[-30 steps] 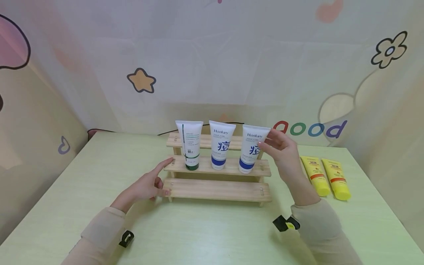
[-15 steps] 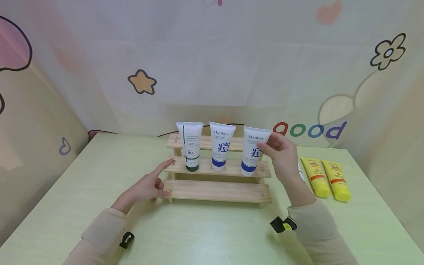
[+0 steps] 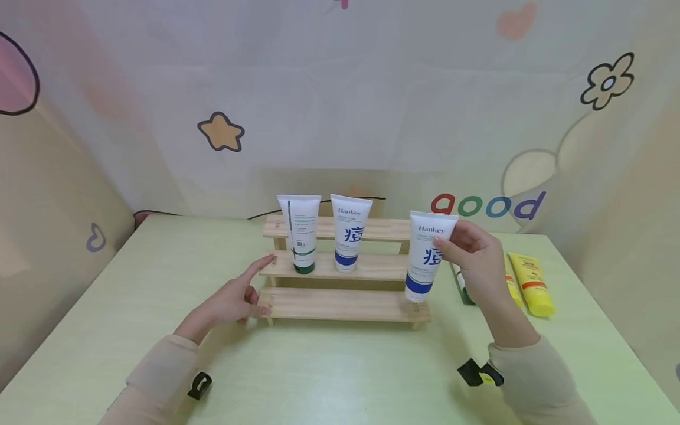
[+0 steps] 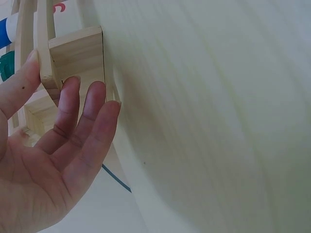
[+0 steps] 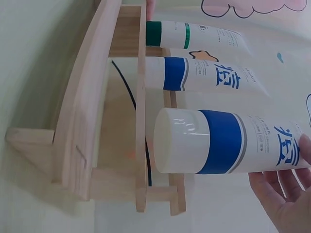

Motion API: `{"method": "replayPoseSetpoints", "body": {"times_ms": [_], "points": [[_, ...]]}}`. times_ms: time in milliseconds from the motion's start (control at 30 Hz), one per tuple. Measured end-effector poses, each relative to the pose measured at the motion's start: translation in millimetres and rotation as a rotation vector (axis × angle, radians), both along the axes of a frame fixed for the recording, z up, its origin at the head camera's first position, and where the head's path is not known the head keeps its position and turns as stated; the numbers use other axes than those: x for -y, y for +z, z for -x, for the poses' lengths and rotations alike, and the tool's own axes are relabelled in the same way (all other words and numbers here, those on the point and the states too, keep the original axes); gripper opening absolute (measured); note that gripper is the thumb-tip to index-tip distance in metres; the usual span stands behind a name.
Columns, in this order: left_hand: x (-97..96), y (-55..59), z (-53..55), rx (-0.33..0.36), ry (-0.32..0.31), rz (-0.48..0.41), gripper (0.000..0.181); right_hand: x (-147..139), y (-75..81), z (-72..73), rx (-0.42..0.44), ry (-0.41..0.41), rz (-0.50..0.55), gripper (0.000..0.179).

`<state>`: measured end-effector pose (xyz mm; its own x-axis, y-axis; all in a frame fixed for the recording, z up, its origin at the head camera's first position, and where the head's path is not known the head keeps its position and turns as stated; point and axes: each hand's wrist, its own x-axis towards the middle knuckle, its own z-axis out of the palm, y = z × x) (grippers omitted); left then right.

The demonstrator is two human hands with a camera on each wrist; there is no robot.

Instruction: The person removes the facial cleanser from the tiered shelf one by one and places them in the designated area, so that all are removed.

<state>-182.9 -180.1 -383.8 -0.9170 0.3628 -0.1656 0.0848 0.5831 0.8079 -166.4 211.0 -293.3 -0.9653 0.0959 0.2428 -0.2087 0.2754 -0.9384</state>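
My right hand (image 3: 473,260) pinches the upper part of a white and blue squeeze tube (image 3: 423,265), thumb on its printed front. The right wrist view shows the tube's white cap (image 5: 175,141) standing off from the middle board of the wooden three-tier rack (image 5: 141,160). Two tubes stand cap-down on the middle tier: a matching blue-banded tube (image 3: 349,236) and a green-capped white tube (image 3: 301,236). At the rack's left end, my left hand (image 3: 228,304) touches the middle board with its forefinger and the lowest board with its thumb; its other fingers (image 4: 90,121) are loosely bent.
To the right of the rack lie yellow tubes (image 3: 533,286), one partly hidden behind my right hand, and a green-capped white tube (image 3: 463,289). A printed cloth backdrop (image 3: 340,118) hangs behind the pale table (image 3: 319,372).
My right hand has drawn the blue-banded tube off the middle tier, rightward and toward me, over the rack's lower right end. The left hand stays at the rack; the head view shifts slightly.
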Motion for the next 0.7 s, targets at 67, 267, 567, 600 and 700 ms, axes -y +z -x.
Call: {"method": "replayPoseSetpoints", "body": {"times_ms": [67,267,567,600,700], "points": [[0.4,-0.7,1.0,0.005,0.001,0.001,0.098,-5,-0.3,-4.8,0.013,0.002,-0.022,0.042],[1.3,-2.7,3.2,0.001,-0.012,-0.006,0.099,-19,-4.6,-16.3,-0.004,-0.011,-0.085,0.042],[0.1,-2.0,2.1,0.021,0.006,-0.009,0.099,-47,-16.3,-27.6,0.072,-0.024,-0.193,0.049],[0.0,-1.8,2.1,0.020,0.007,-0.005,0.099,-51,-17.7,-28.9,0.090,-0.023,-0.198,0.049],[-0.7,-1.6,2.4,0.022,0.011,0.007,0.099,-59,-22.6,-32.4,0.156,-0.018,-0.194,0.053]]}}
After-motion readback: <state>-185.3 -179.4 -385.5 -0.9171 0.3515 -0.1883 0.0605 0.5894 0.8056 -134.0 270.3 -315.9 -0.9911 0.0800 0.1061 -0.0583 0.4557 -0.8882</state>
